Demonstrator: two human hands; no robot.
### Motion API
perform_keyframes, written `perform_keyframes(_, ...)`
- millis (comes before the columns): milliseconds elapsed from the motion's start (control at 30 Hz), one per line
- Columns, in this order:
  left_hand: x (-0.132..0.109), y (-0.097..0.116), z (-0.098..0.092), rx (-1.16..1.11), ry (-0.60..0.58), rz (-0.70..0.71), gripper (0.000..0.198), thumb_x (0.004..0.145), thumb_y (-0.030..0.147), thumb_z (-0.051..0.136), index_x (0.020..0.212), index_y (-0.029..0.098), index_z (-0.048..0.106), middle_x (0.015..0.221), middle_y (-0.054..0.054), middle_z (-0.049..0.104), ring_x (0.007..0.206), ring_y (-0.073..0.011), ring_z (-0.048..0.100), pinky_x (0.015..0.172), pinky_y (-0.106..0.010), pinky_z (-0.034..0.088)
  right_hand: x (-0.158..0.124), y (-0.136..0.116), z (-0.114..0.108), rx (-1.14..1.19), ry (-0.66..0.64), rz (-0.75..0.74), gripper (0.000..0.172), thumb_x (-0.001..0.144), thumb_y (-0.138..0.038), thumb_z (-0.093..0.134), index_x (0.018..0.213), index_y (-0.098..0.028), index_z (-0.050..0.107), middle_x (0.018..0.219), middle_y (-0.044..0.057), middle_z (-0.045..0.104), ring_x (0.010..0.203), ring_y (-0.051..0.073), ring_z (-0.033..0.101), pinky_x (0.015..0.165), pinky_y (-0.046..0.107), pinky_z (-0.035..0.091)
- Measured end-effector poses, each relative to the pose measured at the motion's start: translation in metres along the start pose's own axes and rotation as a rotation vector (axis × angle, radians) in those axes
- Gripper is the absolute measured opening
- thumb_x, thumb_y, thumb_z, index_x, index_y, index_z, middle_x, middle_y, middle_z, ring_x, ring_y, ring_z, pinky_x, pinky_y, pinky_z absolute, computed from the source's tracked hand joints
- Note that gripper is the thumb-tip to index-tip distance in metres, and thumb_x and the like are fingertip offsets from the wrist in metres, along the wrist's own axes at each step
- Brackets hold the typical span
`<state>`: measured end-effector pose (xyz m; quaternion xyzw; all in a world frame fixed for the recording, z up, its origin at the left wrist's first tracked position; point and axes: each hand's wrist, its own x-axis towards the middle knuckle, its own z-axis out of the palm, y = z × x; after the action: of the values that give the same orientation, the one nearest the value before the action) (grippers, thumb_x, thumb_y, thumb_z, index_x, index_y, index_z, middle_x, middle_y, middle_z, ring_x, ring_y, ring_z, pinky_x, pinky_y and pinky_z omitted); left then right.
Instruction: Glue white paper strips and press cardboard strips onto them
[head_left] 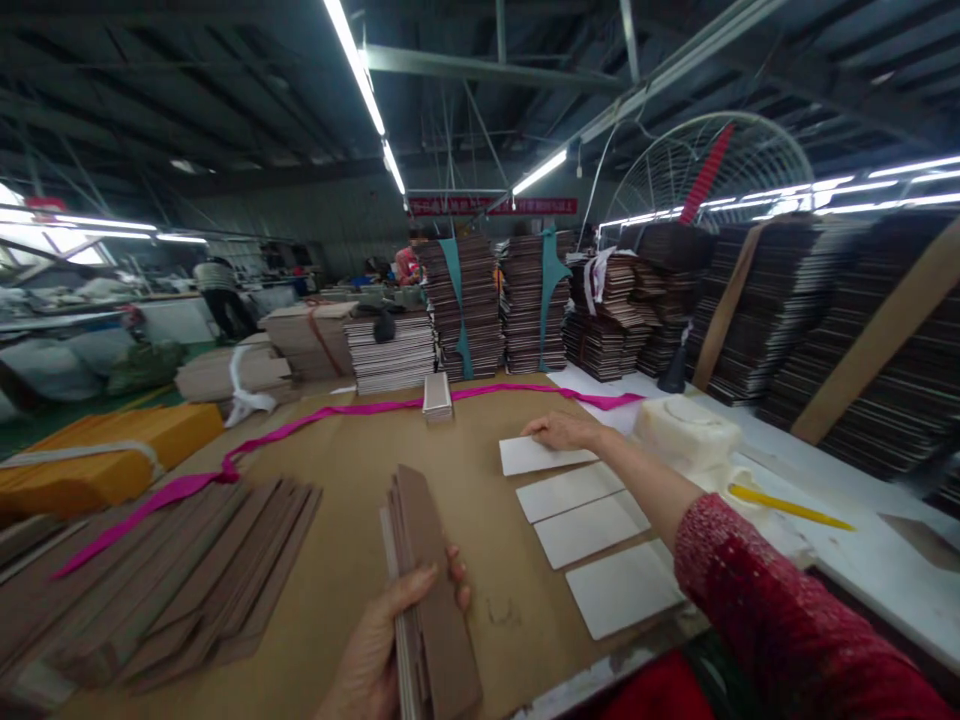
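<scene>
My left hand (405, 615) is wrapped round a small bundle of brown board strips (435, 580), held tilted above the table with the thumb across the near side. At the right, my right hand (562, 432) has its fingers closed at the far edge of a white board piece (544, 457). Whether that piece is lifted off the table cannot be told. Three more white pieces (622, 590) lie flat in a row nearer to me, under and beside my right forearm. A short stack of narrow pale-topped strips (436, 397) stands farther off on the brown tabletop (352, 470).
Brown strips (217, 590) lie spread at the left. A magenta cloth strip (300, 425) crosses the table. At the right are a white plastic container (686, 430) and a yellow stick-like tool (791, 507). Tall tied board stacks (465, 310) line the back. A person (217, 295) stands far left.
</scene>
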<state>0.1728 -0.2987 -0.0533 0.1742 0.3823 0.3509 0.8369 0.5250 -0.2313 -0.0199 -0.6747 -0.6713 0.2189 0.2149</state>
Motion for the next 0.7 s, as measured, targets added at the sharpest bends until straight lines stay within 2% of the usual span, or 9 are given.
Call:
perform_keyframes(200, 0.000, 0.001, 0.002, 0.012, 0.001, 0.017, 0.034, 0.081, 0.001, 0.062, 0.115, 0.005, 0.062, 0.094, -0.014, 0.074, 0.075, -0.0219, 0.073, 0.071, -0.036, 0.064, 0.015, 0.024, 0.021, -0.058, -0.078, 0.058, 0.029, 0.096, -0.041, 0.057, 0.108, -0.018, 0.067, 0.107, 0.005, 0.069, 0.100, 0.021, 0.065, 0.095, 0.044, 0.051)
perform_keyframes(400, -0.002, 0.001, 0.001, 0.032, -0.013, 0.002, 0.028, 0.083, 0.003, 0.061, 0.111, 0.003, 0.063, 0.089, -0.014, 0.074, 0.074, -0.0216, 0.073, 0.069, -0.034, 0.064, 0.014, 0.030, 0.033, -0.067, -0.074, 0.075, 0.031, 0.096, -0.044, 0.057, 0.109, -0.018, 0.067, 0.111, 0.006, 0.069, 0.102, 0.021, 0.065, 0.097, 0.045, 0.049)
perform_keyframes(600, 0.000, -0.001, -0.001, 0.040, -0.041, 0.014, 0.028, 0.081, 0.004, 0.065, 0.108, 0.005, 0.064, 0.085, -0.013, 0.074, 0.074, -0.0207, 0.072, 0.072, -0.033, 0.063, 0.002, 0.022, 0.034, -0.057, -0.012, 0.042, 0.026, 0.094, -0.040, 0.060, 0.103, -0.017, 0.067, 0.111, 0.007, 0.068, 0.107, 0.022, 0.062, 0.101, 0.047, 0.044)
perform_keyframes(700, 0.001, -0.003, -0.003, 0.027, -0.058, 0.026, 0.026, 0.078, 0.006, 0.068, 0.103, 0.004, 0.066, 0.082, -0.012, 0.073, 0.072, -0.0198, 0.072, 0.072, -0.032, 0.062, -0.003, -0.001, 0.037, -0.021, 0.051, 0.014, 0.021, 0.091, -0.037, 0.062, 0.096, -0.016, 0.066, 0.109, 0.009, 0.066, 0.112, 0.024, 0.057, 0.104, 0.049, 0.039)
